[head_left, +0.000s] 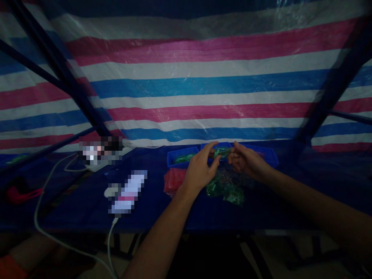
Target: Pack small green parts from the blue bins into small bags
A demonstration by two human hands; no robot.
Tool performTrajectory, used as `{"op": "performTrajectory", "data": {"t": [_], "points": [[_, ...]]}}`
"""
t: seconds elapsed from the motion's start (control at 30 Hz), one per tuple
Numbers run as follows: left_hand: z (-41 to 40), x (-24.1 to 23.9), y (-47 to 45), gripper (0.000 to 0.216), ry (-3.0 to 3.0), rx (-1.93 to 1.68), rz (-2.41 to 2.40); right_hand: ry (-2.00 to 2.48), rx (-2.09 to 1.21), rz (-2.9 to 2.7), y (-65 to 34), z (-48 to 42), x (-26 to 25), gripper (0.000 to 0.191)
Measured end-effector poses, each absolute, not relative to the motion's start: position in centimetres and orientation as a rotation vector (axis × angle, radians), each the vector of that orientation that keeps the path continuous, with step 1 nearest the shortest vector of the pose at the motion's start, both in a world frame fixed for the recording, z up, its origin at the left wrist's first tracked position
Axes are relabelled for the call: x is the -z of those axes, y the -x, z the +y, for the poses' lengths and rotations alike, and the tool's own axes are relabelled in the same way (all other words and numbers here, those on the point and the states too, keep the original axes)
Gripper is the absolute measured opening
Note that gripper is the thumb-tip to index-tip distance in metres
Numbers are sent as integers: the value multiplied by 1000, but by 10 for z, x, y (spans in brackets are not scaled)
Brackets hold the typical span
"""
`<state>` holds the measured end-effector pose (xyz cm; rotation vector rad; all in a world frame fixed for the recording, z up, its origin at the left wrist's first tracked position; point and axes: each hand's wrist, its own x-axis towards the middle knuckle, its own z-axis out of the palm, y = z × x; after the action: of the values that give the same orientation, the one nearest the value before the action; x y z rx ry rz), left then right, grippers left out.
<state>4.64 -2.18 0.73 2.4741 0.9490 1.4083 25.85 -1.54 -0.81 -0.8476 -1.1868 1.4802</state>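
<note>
My left hand [202, 166] pinches one end of a small green plastic packet [222, 151] above the blue bins. On the other side, my right hand [247, 159] has curled fingers at the packet's opposite end. What lies inside the packet is too dark to make out. Below the hands rest several filled green packets [234, 193] on the table. A stack of flat red plastic bags [173, 180] lies beside my left wrist. Behind it, a blue bin [169, 159] holds more green pieces, and another blue bin [271, 155] is partly hidden by my right hand.
The dark blue table [215, 221] backs onto a striped sheet [203, 85] between blue metal posts. To the left lie a plugged-in phone [130, 192], a round pale object [112, 190] and a white power strip [100, 164]. A cable [39, 205] loops off the edge.
</note>
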Motion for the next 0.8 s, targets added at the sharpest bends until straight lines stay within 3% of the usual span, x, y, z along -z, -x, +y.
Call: {"op": "performTrajectory", "data": {"t": [0.13,0.23,0.4,0.57,0.8], "points": [[-17,-17,-35,46,-2380,-1464,1115,979,-1258,-1350,-259,-16,10,49],[-6,-23,-16,31,-2428,-1457,1331,1087,-903,-1644,-260,-17,13,41],[9,-17,7,31,-2521,-1036,1875,1024,-271,-2096,-258,-22,15,27],[8,-5,10,44,-2437,-684,2107,865,-140,-2370,-255,-22,21,19],[7,-10,8,35,-2530,-867,1984,838,-128,-2418,-254,-22,19,29]]}}
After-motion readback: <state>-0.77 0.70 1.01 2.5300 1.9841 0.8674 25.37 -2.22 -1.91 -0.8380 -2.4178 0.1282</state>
